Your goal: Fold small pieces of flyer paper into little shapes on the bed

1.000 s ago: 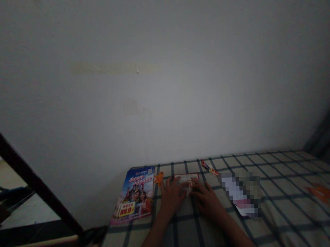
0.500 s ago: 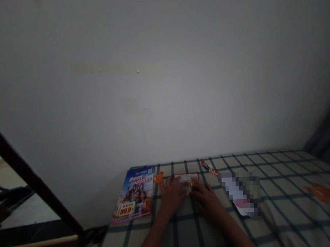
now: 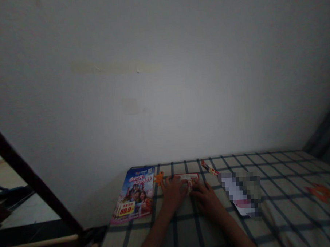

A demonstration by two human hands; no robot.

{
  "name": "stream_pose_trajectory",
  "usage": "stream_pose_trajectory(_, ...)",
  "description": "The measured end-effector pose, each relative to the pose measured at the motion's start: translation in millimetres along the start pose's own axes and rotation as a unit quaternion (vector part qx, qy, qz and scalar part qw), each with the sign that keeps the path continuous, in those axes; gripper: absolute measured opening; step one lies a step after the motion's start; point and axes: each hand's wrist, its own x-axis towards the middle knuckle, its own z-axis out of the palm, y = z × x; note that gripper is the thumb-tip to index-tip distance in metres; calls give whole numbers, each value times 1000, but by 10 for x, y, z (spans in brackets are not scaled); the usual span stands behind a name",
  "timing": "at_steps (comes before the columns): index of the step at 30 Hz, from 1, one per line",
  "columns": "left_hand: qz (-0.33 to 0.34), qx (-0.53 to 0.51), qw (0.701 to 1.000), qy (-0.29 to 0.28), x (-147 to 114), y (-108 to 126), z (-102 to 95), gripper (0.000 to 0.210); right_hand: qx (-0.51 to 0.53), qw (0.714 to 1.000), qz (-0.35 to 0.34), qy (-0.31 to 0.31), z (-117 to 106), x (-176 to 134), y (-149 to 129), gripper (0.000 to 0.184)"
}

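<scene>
A sheet of paper (image 3: pixel 189 177) with a red border and print, like a flyer, lies flat on the checked cloth. My left hand (image 3: pixel 172 191) rests on its left part, fingers spread and stretched forward. On the right, my right hand (image 3: pixel 205 197) has its fingers bent and close together at the paper's lower right, touching it. Between the two hands a strip of the print shows; the fingers hide the rest. Just left of my left hand is a stack of glossy flyers (image 3: pixel 136 192) with a blue and pink picture and "89.9".
The checked cloth (image 3: pixel 183 235) covers the surface up to a pale wall (image 3: pixel 196 82). To the right lies a printed strip (image 3: pixel 210 167) and a pixelated white item (image 3: pixel 236 193). Orange figures (image 3: pixel 158 177) mark the cloth. A dark slanted bar (image 3: pixel 33 176) stands at left.
My left hand's fingers have shifted slightly on the paper. The right hand, the paper and the flyer stack look nearly the same.
</scene>
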Motion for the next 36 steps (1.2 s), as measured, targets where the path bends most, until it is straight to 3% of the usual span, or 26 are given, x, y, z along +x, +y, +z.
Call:
stream_pose_trajectory(19, -38, -5, 999, 1, 18, 85, -21, 36, -4, 1000, -6, 9, -40, -6, -36, 48)
stream_pose_trajectory(29, -28, -32, 999, -8, 35, 58, -49, 24, 8, 1000, 3, 1, -43, 3, -33, 48)
stream_pose_trajectory(36, -2, -32, 999, -27, 13, -44, -49, 27, 18, 1000, 0, 5, -49, 9, -31, 47)
